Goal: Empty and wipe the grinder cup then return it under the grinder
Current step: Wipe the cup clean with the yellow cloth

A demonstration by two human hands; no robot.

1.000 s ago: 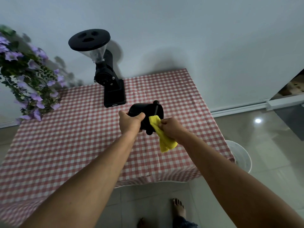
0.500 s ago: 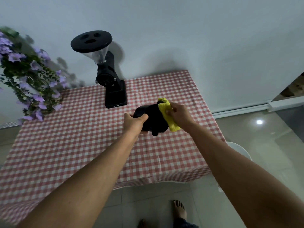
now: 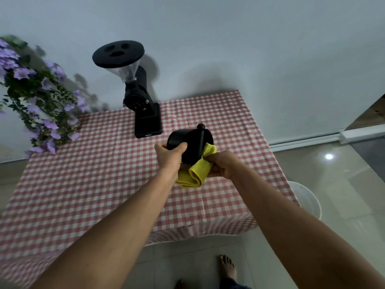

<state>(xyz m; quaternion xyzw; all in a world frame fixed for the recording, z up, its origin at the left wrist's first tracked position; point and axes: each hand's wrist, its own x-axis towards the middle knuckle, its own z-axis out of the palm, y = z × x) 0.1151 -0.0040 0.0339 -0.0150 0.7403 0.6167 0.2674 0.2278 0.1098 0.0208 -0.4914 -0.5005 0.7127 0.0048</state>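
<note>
My left hand (image 3: 171,156) grips the black grinder cup (image 3: 190,142), holding it on its side in the air above the checked table, its mouth turned to the right. My right hand (image 3: 224,166) pinches a folded yellow cloth (image 3: 196,174) against the cup's rim and lower side; the cloth's loose end hangs below the cup. The black grinder (image 3: 137,90) with a clear hopper and black lid stands at the back of the table, its base platform bare.
The table wears a red-and-white checked cloth (image 3: 93,174). Purple flowers with green leaves (image 3: 35,97) hang over the back left corner. A white bin (image 3: 306,198) stands on the tiled floor at the table's right. My bare foot (image 3: 228,268) shows below.
My right hand and the cloth slid from the top of the cup's rim down to its lower right side. The cup stays in my left hand, turned slightly.
</note>
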